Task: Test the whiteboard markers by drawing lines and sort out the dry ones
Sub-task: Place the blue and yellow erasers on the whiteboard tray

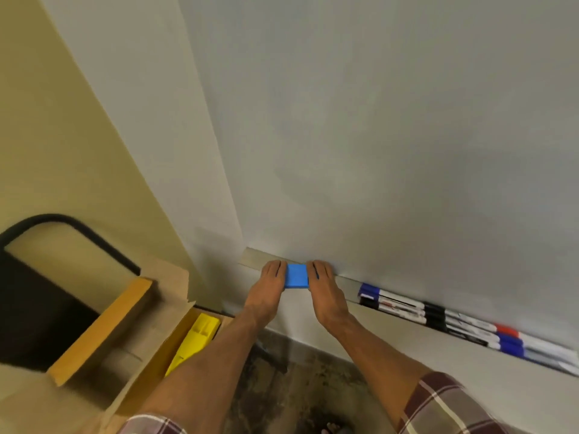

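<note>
A: So what's the step rn?

B: Looks like both hands are on the blue eraser block [295, 275], sitting on the whiteboard tray [250, 255] near its left end. Left hand [268, 285] presses its left side, right hand [322, 285] its right side, fingers [275, 267] of both curled over the tray edge, clamping the block between them.

A: How to do it well?

B: IMO set the block down flat, out of the way, w/o nudging the markers [438, 314]. Then take one marker, uncap, draw a line on the whiteboard [376, 136].

A: Markers look like?

B: Row lying in the tray, right of the hands, well apart from the block. White barrels, caps blue, black, red, all capped afaict. Labels too blurred to read. Board is bare, no test lines yet.

A: Where do dry ones go?

B: Can't tell. Maybe the cardboard box [131, 324] lower left.
</note>
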Tool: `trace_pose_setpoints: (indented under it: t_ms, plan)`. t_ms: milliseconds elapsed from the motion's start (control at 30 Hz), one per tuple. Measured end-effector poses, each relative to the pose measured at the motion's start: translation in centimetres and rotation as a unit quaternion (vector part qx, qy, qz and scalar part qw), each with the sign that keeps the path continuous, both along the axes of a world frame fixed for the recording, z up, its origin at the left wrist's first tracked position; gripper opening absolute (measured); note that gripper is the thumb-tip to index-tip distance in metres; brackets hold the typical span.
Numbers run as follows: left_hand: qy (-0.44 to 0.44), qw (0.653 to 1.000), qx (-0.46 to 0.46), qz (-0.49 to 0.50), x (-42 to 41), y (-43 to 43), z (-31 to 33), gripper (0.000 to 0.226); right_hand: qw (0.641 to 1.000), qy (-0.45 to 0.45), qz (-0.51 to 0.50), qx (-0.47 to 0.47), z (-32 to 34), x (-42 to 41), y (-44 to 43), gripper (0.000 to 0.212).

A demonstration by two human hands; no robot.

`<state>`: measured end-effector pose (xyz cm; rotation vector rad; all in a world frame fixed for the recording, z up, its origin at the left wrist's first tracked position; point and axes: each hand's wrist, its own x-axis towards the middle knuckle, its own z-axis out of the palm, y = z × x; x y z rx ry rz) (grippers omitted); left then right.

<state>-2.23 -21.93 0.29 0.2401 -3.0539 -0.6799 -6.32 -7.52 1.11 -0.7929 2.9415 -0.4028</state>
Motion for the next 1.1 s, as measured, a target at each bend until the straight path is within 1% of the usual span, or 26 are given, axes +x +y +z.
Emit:
trace_pose_setpoints:
  t_ms: [67, 133, 233, 367, 433, 633, 733, 900, 1000, 1100]
  plan:
    - [0.007, 0.999, -0.004, -0.037, -0.7, 0.5, -0.3, 0.055, 1.0, -0.005, -0.031, -0.002, 0.2, 0.3, 0.9, 0.07]
    - [0.024, 0.996, -0.033, -0.075, -1.6, 1.2, -0.6, 0.063, 0.998, -0.003, -0.057, -0.002, 0.4, 0.4, 1.7, 0.071]
    - [0.028, 0.992, -0.042, -0.113, -2.4, 2.3, -0.8, 0.072, 0.995, 0.003, -0.096, -0.002, 0.2, 0.6, 2.7, 0.07]
    - [0.024, 0.986, -0.056, -0.157, -3.2, 3.1, -1.3, 0.075, 0.99, -0.008, -0.137, -0.008, -0.2, 0.9, 3.9, 0.069]
    - [0.013, 0.985, -0.045, -0.165, -3.4, 3.6, -1.6, 0.074, 0.989, -0.009, -0.149, 0.0, -0.4, 1.0, 4.4, 0.07]
    - [-0.013, 0.985, -0.081, -0.153, -3.1, 4.5, -1.6, 0.071, 0.984, -0.016, -0.175, 0.0, -1.3, 1.6, 4.7, 0.078]
    - [-0.027, 0.984, -0.088, -0.155, -3.1, 4.7, -1.3, 0.07, 0.983, -0.001, -0.185, 0.004, -2.0, 2.2, 4.5, 0.082]
    - [-0.028, 0.985, -0.077, -0.153, -2.4, 4.7, -2.2, 0.067, 0.986, 0.002, -0.169, 0.002, -3.3, 3.0, 3.7, 0.081]
    - [-0.031, 0.987, -0.062, -0.148, -2.4, 5.3, -2.2, 0.067, 0.982, -0.014, -0.187, -0.01, -4.0, 3.2, 3.9, 0.086]
    - [-0.043, 0.987, -0.054, -0.147, -2.2, 6.1, -1.8, 0.066, 0.985, 0.0, -0.173, -0.012, -4.2, 3.1, 4.8, 0.082]
